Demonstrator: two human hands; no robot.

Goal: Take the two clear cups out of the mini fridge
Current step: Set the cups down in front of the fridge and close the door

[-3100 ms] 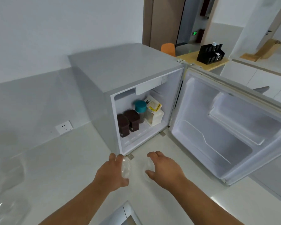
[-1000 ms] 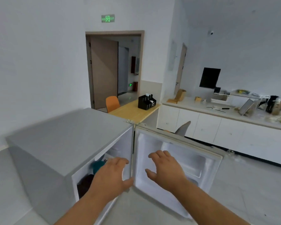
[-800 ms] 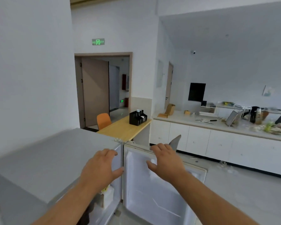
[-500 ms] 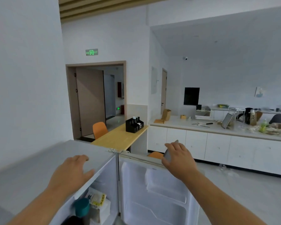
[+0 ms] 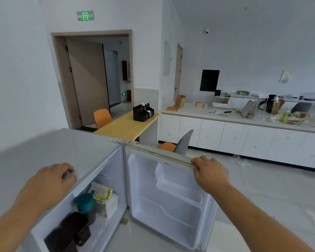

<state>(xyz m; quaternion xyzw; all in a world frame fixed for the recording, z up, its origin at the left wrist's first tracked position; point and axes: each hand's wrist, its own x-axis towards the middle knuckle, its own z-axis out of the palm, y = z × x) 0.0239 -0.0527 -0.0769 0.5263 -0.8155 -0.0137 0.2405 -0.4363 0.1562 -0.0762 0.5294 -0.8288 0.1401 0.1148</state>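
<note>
The grey mini fridge (image 5: pixel 62 148) stands open, its white door (image 5: pixel 164 206) swung out to the right. My left hand (image 5: pixel 51 180) rests on the fridge top near the front edge. My right hand (image 5: pixel 209 171) grips the top edge of the door, fingers curled over it. Inside the fridge I see a teal-lidded container (image 5: pixel 84 202), two dark brown containers (image 5: pixel 75 228) and a white carton (image 5: pixel 104 195). No clear cup is in view; the floor in front of the fridge is mostly out of frame.
Behind the fridge stand a wooden table (image 5: pixel 124 126) with a black organiser (image 5: pixel 143 112) and an orange chair (image 5: pixel 102 117). A grey chair back (image 5: pixel 185 142) rises just beyond the door. A long white counter (image 5: pixel 244 122) with clutter runs along the right.
The view rose from the floor, where both hands were at two clear cups. My left hand came down onto the fridge top and my right hand took hold of the door's top edge.
</note>
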